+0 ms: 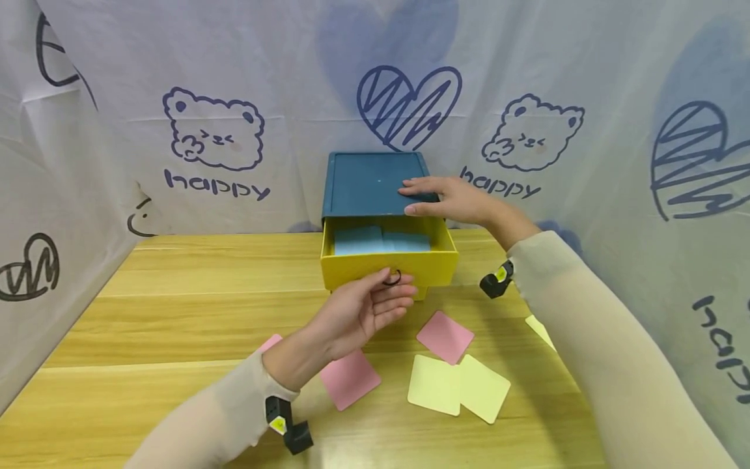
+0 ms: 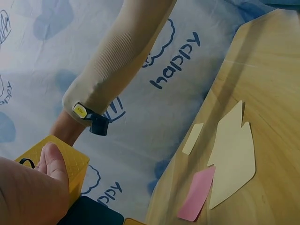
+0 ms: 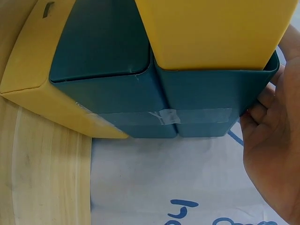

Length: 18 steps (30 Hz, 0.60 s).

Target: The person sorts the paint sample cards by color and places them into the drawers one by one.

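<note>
A yellow drawer (image 1: 387, 266) sticks out of the top unit of a dark teal drawer box (image 1: 375, 185); light blue cards (image 1: 359, 240) lie inside it. At the drawer's front, my left hand (image 1: 357, 312) holds the small black pull ring (image 1: 394, 280) between thumb and forefinger, the other fingers extended below. My right hand (image 1: 448, 200) rests on the box's top near its right edge, fingers stretched out. From the right wrist, that hand (image 3: 272, 136) shows beside the upper teal case (image 3: 215, 101), the pulled-out yellow drawer (image 3: 215, 33) above it.
Under the top unit sit a closed teal unit (image 3: 103, 47) and a yellow unit (image 3: 35, 61), with clear tape (image 3: 169, 116) across the teal cases. Pink cards (image 1: 445, 337) and pale yellow cards (image 1: 435, 385) lie on the wooden table (image 1: 193, 312). A printed white cloth (image 1: 281, 78) hangs behind.
</note>
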{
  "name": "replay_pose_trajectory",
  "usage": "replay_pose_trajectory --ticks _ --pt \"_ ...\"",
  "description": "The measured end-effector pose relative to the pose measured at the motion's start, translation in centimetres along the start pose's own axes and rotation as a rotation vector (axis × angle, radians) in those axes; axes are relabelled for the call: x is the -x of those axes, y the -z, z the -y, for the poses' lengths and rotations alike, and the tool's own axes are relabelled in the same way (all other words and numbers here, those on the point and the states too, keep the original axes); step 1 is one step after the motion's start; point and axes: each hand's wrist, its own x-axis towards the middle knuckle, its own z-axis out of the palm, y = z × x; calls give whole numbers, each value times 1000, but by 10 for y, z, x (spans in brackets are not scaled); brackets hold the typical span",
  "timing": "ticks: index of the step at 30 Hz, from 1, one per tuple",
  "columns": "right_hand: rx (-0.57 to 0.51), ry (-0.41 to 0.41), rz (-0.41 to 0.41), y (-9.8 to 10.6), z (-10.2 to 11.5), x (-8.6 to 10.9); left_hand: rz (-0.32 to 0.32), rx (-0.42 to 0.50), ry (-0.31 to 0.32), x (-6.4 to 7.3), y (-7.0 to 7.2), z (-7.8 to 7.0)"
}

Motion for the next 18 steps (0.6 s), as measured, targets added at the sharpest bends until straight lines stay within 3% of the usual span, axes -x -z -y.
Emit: replay_pose_trajectory --ticks 18 --pt "-1 -28 30 2 5 -1 -112 52 -82 -41 13 -15"
